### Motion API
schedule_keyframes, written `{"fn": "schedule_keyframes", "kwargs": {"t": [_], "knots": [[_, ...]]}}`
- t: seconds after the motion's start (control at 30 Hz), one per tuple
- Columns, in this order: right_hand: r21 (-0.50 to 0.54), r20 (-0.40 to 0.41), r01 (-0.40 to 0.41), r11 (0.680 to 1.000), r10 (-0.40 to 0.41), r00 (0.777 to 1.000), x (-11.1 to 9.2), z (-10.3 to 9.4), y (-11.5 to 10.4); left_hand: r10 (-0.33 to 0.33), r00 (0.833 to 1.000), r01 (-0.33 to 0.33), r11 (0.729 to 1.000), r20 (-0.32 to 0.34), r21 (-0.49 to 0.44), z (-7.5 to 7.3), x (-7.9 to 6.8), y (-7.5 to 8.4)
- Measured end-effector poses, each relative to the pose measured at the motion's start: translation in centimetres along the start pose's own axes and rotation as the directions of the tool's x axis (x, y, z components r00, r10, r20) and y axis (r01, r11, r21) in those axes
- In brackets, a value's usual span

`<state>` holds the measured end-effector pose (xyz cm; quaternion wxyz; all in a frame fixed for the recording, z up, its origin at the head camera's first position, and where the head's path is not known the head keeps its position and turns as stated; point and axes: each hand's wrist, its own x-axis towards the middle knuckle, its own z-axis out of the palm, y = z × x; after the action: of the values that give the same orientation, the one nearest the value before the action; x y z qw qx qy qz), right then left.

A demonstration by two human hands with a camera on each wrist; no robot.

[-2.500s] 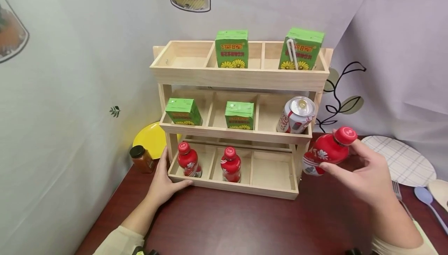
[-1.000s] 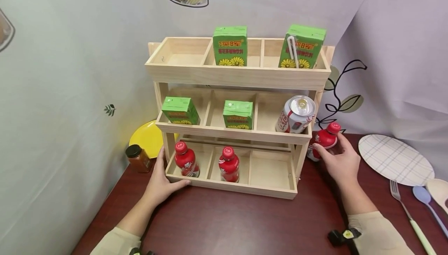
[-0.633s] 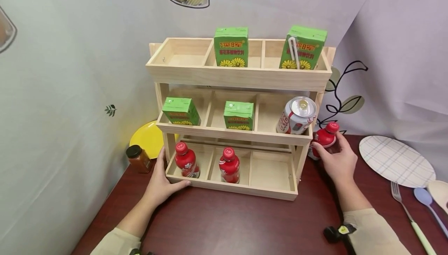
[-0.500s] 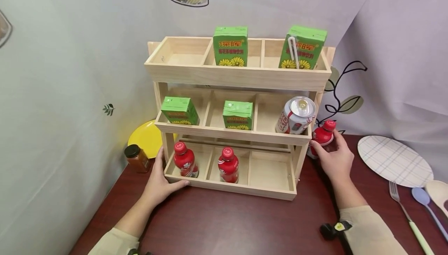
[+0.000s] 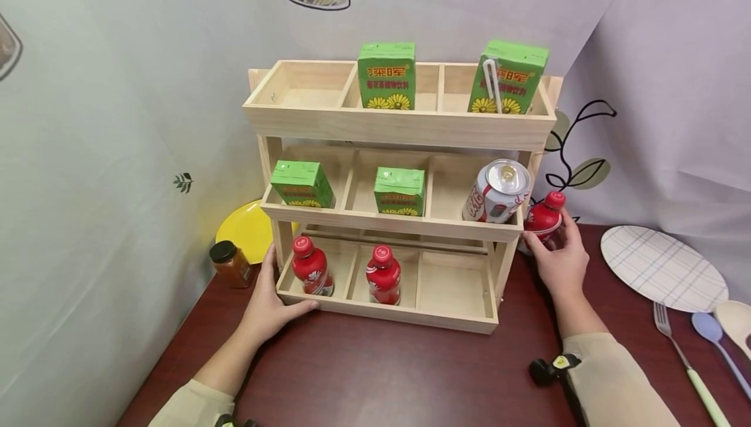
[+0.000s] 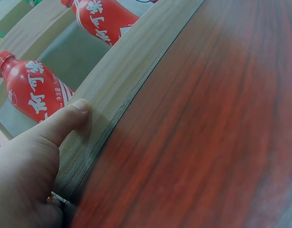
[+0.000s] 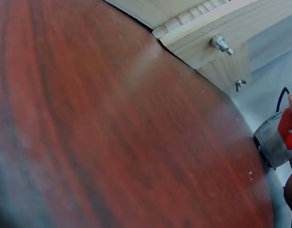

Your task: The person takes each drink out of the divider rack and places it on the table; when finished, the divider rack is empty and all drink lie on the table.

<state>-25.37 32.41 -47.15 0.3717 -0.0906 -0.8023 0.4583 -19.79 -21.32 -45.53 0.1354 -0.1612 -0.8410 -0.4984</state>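
A three-tier wooden rack (image 5: pixel 387 321) stands on the dark red table. My left hand (image 5: pixel 268 313) grips its lower left corner; in the left wrist view the thumb (image 6: pixel 72 116) lies on the front board. My right hand (image 5: pixel 562 264) holds a red-capped drink bottle (image 5: pixel 544 220) upright beside the rack's right side, toward the back. The rack's post and the fingers hide part of that bottle; its lower part (image 7: pixel 274 137) shows at the right wrist view's edge. Two like bottles, one at left (image 5: pixel 313 270) and one in the middle (image 5: pixel 384 278), stand in the bottom tier.
Green drink cartons (image 5: pixel 387 78) stand in the upper tiers, with a silver can (image 5: pixel 496 193) at middle right. Behind the left hand are a brown jar (image 5: pixel 231 264) and yellow plate (image 5: pixel 246 228). At right lie a checked oval mat (image 5: pixel 663 267), fork (image 5: pixel 671 332) and spoons (image 5: pixel 711 329).
My right hand has carried the bottle from in front of the rack's right end back and left to beside its post, the bottle going from tilted to upright. The left hand stays put.
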Motion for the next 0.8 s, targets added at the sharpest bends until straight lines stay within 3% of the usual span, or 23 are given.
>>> {"fn": "schedule_keyframes", "kwargs": {"t": [0.37, 0.6, 0.8], "knots": [[0.027, 0.036, -0.030, 0.999, 0.029, 0.999, 0.53, 0.50, 0.71, -0.001, 1.000, 0.001, 1.000, 0.000, 0.019, 0.04, -0.06, 0.13], [-0.078, 0.070, -0.114, 0.990, 0.119, 0.990, 0.77, 0.69, 1.06, -0.006, 1.000, 0.006, 1.000, 0.001, 0.011, -0.01, -0.03, 0.08], [-0.162, 0.124, -0.121, 0.979, 0.142, 0.982, 0.80, 0.60, 1.08, -0.017, 1.000, 0.017, 1.000, 0.005, 0.018, -0.12, -0.01, 0.02]]}}
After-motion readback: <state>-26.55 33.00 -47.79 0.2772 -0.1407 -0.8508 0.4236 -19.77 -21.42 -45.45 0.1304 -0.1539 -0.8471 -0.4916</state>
